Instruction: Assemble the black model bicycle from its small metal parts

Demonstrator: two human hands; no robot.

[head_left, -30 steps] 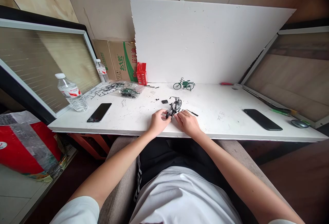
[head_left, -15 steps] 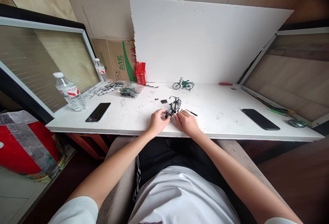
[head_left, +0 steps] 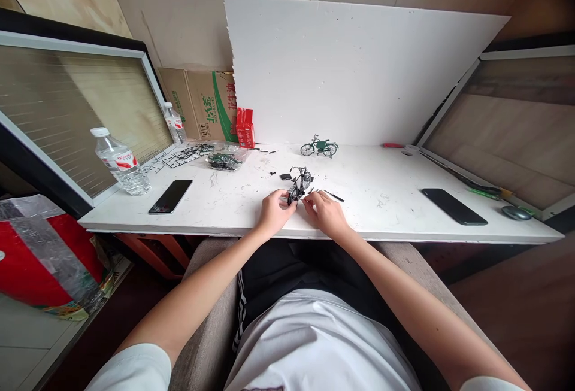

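Near the front edge of the white table, a small black model bicycle (head_left: 299, 184) is held upright, its handlebar pointing away from me. My left hand (head_left: 275, 209) grips its rear part between thumb and fingers. Just right of the rear wheel is my right hand (head_left: 327, 211), with thumb and forefinger pinched together; whatever is between those fingertips is too small to make out. Thin black sticks (head_left: 333, 197) lie beyond the right hand. A small black block-shaped piece (head_left: 286, 176) rests left of the bicycle.
A green model bicycle (head_left: 318, 146) stands at the back. To the left are a bag of green parts (head_left: 224, 160), black part frames (head_left: 186, 155), a phone (head_left: 171, 196) and a water bottle (head_left: 120, 162). Another phone (head_left: 453, 206) and a mouse (head_left: 516, 213) lie right.
The black model bicycle has turned and shifted slightly left in my left hand. My right fingertips have drawn a little away from its rear wheel.
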